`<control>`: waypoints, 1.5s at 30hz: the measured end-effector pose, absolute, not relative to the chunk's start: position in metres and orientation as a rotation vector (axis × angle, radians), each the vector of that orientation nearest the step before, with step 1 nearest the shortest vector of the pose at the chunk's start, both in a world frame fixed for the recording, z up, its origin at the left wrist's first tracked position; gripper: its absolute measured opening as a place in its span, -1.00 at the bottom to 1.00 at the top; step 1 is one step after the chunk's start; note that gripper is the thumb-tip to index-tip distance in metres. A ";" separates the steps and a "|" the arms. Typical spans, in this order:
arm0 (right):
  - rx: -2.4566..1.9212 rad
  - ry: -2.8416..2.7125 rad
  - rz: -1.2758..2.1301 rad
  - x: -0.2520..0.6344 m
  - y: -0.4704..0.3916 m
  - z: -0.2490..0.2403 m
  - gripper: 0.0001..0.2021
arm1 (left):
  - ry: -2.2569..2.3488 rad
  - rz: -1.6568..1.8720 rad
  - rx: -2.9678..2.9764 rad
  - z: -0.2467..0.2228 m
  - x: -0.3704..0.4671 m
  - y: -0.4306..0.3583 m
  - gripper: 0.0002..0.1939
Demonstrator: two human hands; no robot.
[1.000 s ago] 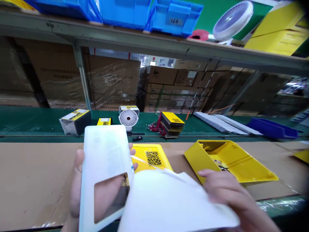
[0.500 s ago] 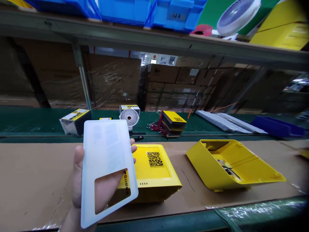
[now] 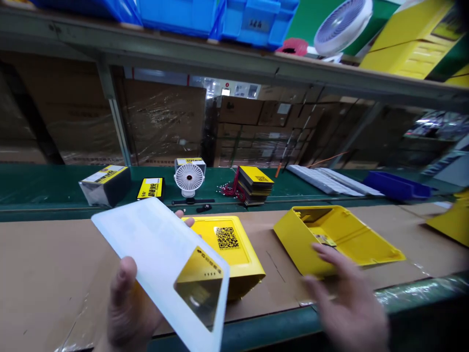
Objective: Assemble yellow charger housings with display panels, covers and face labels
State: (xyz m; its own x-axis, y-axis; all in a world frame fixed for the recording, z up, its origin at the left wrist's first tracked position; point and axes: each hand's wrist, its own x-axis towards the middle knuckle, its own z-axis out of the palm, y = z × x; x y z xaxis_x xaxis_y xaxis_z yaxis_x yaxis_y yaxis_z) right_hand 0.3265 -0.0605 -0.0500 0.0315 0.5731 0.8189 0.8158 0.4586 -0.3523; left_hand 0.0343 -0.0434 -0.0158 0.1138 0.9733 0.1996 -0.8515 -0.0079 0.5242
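Note:
My left hand (image 3: 134,303) grips a flat white panel (image 3: 146,234) with rounded corners, thumb at its near left edge, fingertips past its far edge. Dark lettering runs along one side of the panel's see-through window (image 3: 200,288). Behind it, partly covered, rests a yellow housing (image 3: 205,227) with a QR code on top. My right hand (image 3: 351,303), blurred by motion, has thumb and fingers apart and nothing in them. It is in front of another yellow housing (image 3: 296,244), open side up with small parts inside; whether they touch I cannot tell.
Along the green ledge are a boxed item (image 3: 104,186), a small white fan (image 3: 189,178), a stack of yellow-topped cards (image 3: 255,183), grey-white strips (image 3: 318,181) and a blue tray (image 3: 397,186). Above runs a shelf with blue bins (image 3: 252,22). Another yellow part (image 3: 454,220) lies far right.
My right hand has come into view near the open yellow housing. The white panel has turned anticlockwise in my left hand, its top swinging left. The whole view has shifted slightly to the right.

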 end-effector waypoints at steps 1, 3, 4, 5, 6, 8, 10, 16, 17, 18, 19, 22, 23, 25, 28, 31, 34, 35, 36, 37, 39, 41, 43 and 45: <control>-1.102 -1.839 -0.311 0.309 -0.059 -0.050 -0.39 | 0.241 1.398 0.632 -0.019 0.038 -0.047 -0.29; -0.840 -2.114 -0.327 0.275 -0.060 -0.046 -0.34 | 0.241 1.234 0.700 -0.024 0.043 -0.053 -0.19; -0.769 -2.166 -0.309 0.260 -0.061 -0.042 -0.35 | 0.256 1.151 0.747 -0.025 0.044 -0.054 -0.12; -0.721 -2.173 -0.269 0.249 -0.061 -0.038 -0.39 | 0.287 1.092 0.807 -0.025 0.043 -0.054 -0.04; -0.722 -2.134 -0.207 0.240 -0.061 -0.034 -0.44 | 0.345 1.075 0.893 -0.024 0.041 -0.052 0.03; -0.824 -1.951 -0.005 0.232 -0.057 -0.026 -0.55 | 0.608 1.194 1.187 -0.019 0.031 -0.043 0.20; -0.968 -1.719 0.292 0.230 -0.052 -0.020 -0.63 | 0.974 1.362 1.698 -0.010 0.018 -0.032 0.30; -1.022 -1.411 1.003 0.233 -0.035 -0.014 -0.51 | 1.257 0.729 2.660 0.015 -0.003 -0.006 -0.13; -1.060 -1.429 0.963 0.236 -0.033 -0.016 -0.47 | 1.273 0.678 2.619 0.015 -0.003 -0.002 -0.16; -1.124 -1.492 0.867 0.240 -0.031 -0.019 -0.44 | 1.284 0.649 2.572 0.014 -0.003 0.002 -0.19; -1.200 -1.589 0.734 0.246 -0.028 -0.023 -0.43 | 1.288 0.628 2.526 0.011 -0.003 0.006 -0.21; -1.400 -1.893 0.428 0.263 -0.022 -0.036 -0.50 | 1.273 0.588 2.404 0.000 -0.002 0.019 -0.23; -1.429 -1.944 0.411 0.269 -0.020 -0.041 -0.53 | 1.271 0.581 2.373 -0.003 -0.002 0.022 -0.23; -1.433 -1.946 0.440 0.277 -0.017 -0.048 -0.55 | 1.269 0.569 2.333 -0.008 -0.001 0.025 -0.24; -1.375 -1.866 0.519 0.283 -0.014 -0.054 -0.57 | 1.243 0.574 2.305 -0.010 0.000 0.025 -0.24; -1.326 -1.804 0.612 0.286 -0.011 -0.055 -0.58 | 1.232 0.559 2.297 -0.009 0.001 0.022 -0.24; -1.288 -1.763 0.696 0.291 -0.009 -0.057 -0.56 | 1.262 0.530 2.279 -0.010 0.004 0.022 -0.21; -1.270 -1.751 0.724 0.293 -0.008 -0.058 -0.56 | 1.270 0.525 2.277 -0.011 0.005 0.022 -0.21; -1.251 -1.738 0.755 0.295 -0.007 -0.060 -0.57 | 1.277 0.522 2.280 -0.011 0.006 0.022 -0.20; -1.231 -1.723 0.791 0.296 -0.006 -0.061 -0.58 | 1.281 0.515 2.288 -0.011 0.007 0.023 -0.19; -1.203 -1.698 0.854 0.299 -0.005 -0.062 -0.60 | 1.288 0.487 2.318 -0.010 0.010 0.025 -0.15; -1.216 -1.703 0.877 0.299 -0.004 -0.059 -0.61 | 1.287 0.452 2.359 -0.009 0.012 0.026 -0.10; -1.272 -1.746 0.858 0.299 -0.005 -0.054 -0.62 | 1.264 0.423 2.416 -0.009 0.012 0.027 -0.07; -1.337 -1.817 0.831 0.299 -0.006 -0.047 -0.61 | 1.239 0.391 2.490 -0.013 0.008 0.028 -0.12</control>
